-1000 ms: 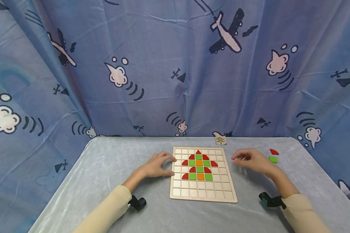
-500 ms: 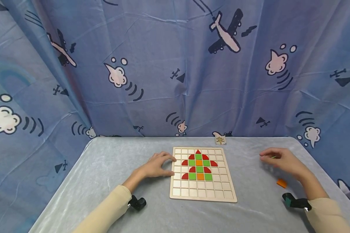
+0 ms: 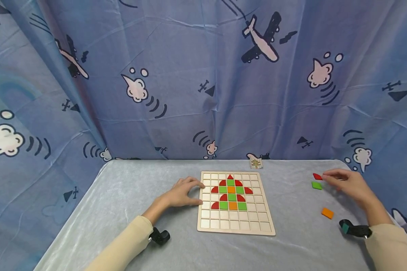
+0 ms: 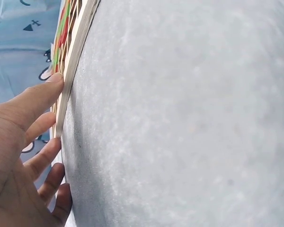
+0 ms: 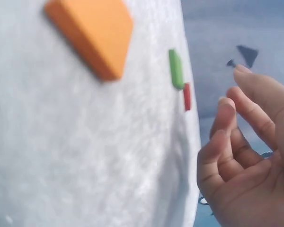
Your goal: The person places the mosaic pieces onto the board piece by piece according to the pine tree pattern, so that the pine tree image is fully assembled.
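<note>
A wooden grid board lies mid-table, its cells partly filled with red, green and orange pieces in a tree-like pattern. My left hand rests at its left edge; in the left wrist view the thumb touches the board's rim. On the right, my right hand hovers just beside a loose red piece with a curved edge. Nothing shows between its spread thumb and fingers in the right wrist view. A green square tile lies just in front of the red piece, and an orange square tile lies nearer me.
A small pattern card lies at the table's back edge, behind the board. A blue curtain printed with planes hangs behind the grey-covered table. Black wrist cameras are strapped at both sleeves.
My right hand has moved right, from beside the board to beyond the loose pieces. This uncovers the orange tile; the green and red pieces were briefly hidden behind the hand. The left hand stays put.
</note>
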Tool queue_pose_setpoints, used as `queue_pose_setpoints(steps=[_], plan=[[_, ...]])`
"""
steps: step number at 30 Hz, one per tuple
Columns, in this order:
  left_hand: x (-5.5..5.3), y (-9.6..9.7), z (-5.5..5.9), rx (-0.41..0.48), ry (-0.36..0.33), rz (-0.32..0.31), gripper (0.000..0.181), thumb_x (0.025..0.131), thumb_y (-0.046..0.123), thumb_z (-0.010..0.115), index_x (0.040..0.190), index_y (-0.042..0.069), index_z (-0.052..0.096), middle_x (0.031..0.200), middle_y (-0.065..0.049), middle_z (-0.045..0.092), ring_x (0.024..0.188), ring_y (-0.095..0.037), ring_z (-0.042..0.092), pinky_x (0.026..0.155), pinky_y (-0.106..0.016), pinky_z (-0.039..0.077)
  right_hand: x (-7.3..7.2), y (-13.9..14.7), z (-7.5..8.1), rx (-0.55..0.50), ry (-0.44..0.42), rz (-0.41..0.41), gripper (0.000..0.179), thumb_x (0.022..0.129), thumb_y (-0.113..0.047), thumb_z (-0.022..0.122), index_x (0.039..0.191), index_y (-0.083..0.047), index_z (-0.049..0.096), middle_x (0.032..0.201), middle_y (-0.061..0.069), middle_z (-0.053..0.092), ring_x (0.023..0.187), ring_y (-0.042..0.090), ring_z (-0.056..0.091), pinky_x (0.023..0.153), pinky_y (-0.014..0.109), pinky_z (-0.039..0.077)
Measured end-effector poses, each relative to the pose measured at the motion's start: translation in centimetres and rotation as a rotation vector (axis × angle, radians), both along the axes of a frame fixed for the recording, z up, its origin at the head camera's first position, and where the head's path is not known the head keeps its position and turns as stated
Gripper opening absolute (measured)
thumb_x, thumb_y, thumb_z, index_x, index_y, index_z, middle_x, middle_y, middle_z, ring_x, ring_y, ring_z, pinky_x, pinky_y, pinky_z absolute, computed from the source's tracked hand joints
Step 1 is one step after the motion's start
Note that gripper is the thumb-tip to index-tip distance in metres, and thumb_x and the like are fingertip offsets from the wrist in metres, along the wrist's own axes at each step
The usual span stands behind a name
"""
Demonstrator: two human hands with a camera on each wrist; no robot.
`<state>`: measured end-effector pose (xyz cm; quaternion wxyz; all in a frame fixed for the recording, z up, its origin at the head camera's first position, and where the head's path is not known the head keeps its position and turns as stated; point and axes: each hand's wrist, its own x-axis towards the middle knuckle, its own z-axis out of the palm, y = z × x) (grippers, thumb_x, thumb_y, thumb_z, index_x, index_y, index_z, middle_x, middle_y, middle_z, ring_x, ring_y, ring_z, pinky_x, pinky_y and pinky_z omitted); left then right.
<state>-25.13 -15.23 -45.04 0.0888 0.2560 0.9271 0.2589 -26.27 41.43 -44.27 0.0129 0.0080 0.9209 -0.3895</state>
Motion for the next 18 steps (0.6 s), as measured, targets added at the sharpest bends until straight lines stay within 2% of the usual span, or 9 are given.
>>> queue_pose_setpoints(steps=[5,7,12,16,18], plan=[[0.0,0.0,0.1,-0.001,-0.001,0.002,0.053,0.085,0.044,0.075,0.132,0.026,0.059,0.145,-0.004,0.049,0.130,-0.032,0.043,0.110,-0.056,0.035,-0.9,0.7,-0.7,0.034,0.013,-0.024,0.059,0.093,-0.047,0.065,0.126,0.001,0.061,0.088,-0.028,0.058,0.075,0.003,0.057,0.062,0.027,0.053],[0.0,0.0,0.0,-0.007,-0.004,0.008,0.053,0.085,0.044,0.075,0.133,0.026,0.059,0.146,-0.003,0.048,0.130,-0.031,0.042,0.110,-0.056,0.035,-1.3,0.8,-1.0,0.062,0.032,-0.032,0.060,0.092,-0.048,0.065,0.126,0.001,0.061,0.088,-0.024,0.059,0.074,0.000,0.055,0.062,0.025,0.053],[0.0,0.0,-0.2,-0.014,-0.012,0.016,0.053,0.085,0.045,0.075,0.133,0.029,0.059,0.146,-0.001,0.048,0.131,-0.030,0.042,0.111,-0.055,0.035,-2.0,0.8,-1.7,0.109,0.072,-0.034,0.059,0.089,-0.044,0.071,0.124,0.004,0.062,0.095,-0.004,0.069,0.072,-0.008,0.049,0.059,0.023,0.050],[0.0,0.0,-0.2,-0.008,-0.012,0.013,0.053,0.085,0.045,0.075,0.133,0.029,0.059,0.146,-0.001,0.048,0.131,-0.031,0.042,0.110,-0.055,0.035,-2.5,0.6,-2.1,0.163,0.089,-0.039,0.060,0.086,-0.045,0.075,0.122,0.002,0.065,0.106,0.018,0.069,0.076,-0.006,0.047,0.062,0.022,0.046],[0.0,0.0,-0.2,-0.012,-0.013,0.012,0.053,0.085,0.045,0.075,0.133,0.029,0.059,0.146,-0.002,0.048,0.131,-0.031,0.042,0.110,-0.055,0.035,-2.7,0.5,-2.2,0.188,0.095,-0.043,0.060,0.084,-0.046,0.076,0.120,0.002,0.066,0.112,0.024,0.067,0.078,-0.004,0.047,0.066,0.022,0.044]])
